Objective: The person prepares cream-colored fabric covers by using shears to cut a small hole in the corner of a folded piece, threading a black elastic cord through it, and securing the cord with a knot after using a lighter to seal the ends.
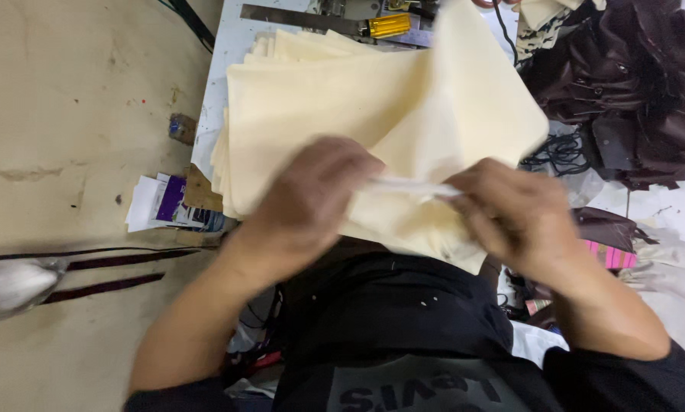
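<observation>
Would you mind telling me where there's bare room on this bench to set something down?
Only the white tabletop strip left of the cream fabric stack is bare. Both hands hold fabric centrally; dark garments and cables crowd the right.

Top centre: white worktable [224, 53] w/ a long metal ruler [300, 18] along its far edge, yellow-handled tool [389, 25] just right of it. Left half of frame: beige floor [67, 114], scuffed, a few small stains. Mid left, under table edge: loose papers [155, 204], white & purple, beside a brown cardboard scrap [201, 191]. Lower left: dark straps [106, 271] running across floor, blurred grey object [10, 286] at the edge, can't tell what. Upper right: heap of dark brown cloth [625, 84], black cables [560, 152] below it. Right centre: pink striped item [611, 255], white fabric [674, 275] next to it.
</observation>
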